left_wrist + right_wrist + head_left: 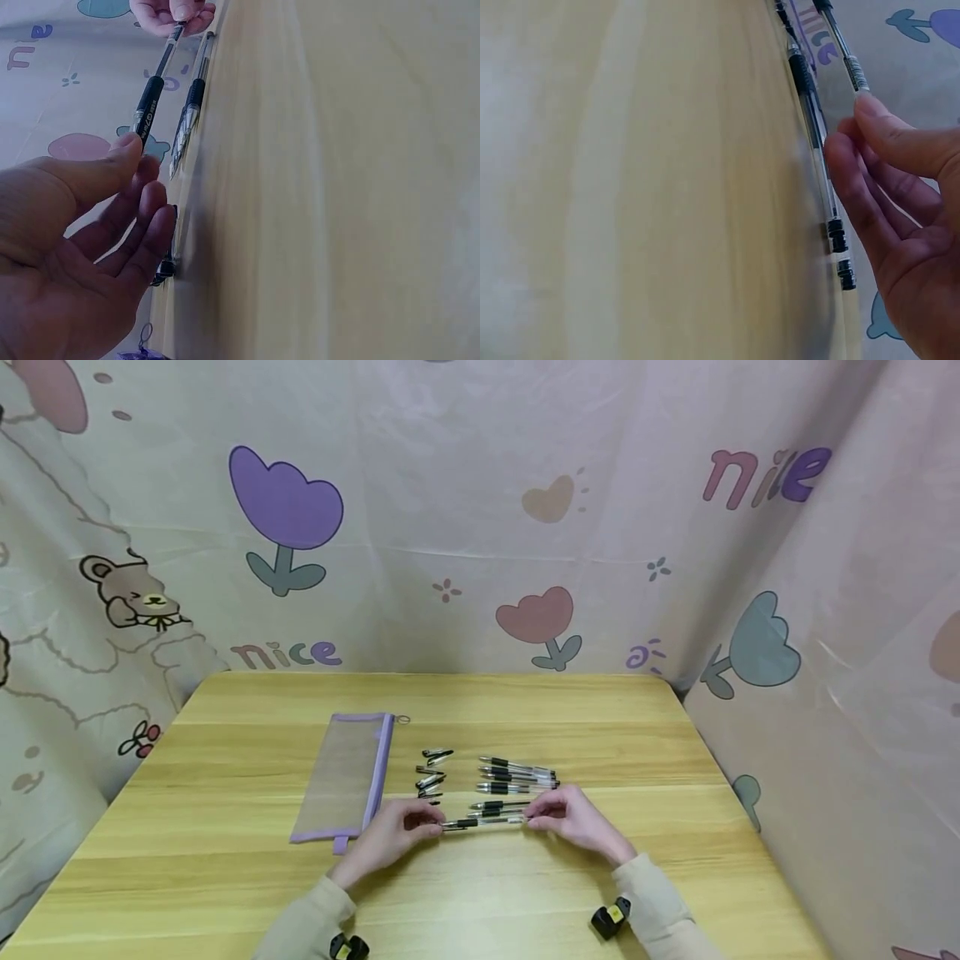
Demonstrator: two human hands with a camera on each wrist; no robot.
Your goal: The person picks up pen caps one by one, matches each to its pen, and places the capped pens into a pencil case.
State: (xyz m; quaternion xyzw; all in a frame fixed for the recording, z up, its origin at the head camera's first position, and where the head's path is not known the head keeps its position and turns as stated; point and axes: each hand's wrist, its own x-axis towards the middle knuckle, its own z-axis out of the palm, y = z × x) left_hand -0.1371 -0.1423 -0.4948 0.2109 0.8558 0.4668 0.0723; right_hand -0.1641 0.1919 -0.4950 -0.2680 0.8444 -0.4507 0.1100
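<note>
A clear-barrelled pen [487, 822] with a black grip is held level between both hands, just above the table. My left hand [393, 835] pinches its left end by the black grip; the thumb hides the tip in the left wrist view. At the opposite end, my right hand [567, 817] pinches the barrel beside a barcode label [856, 73]. Several similar pens [517, 772] lie in a loose column behind the right hand. Small black-and-clear pen caps [430, 782] are scattered just beyond the left hand's fingers.
To the left lies a flat mesh pouch [341, 777] with purple edging and a zip pull ring [403, 719]. All of this is on a wooden table [480, 893]. A printed curtain [420, 527] hangs behind it and along both sides.
</note>
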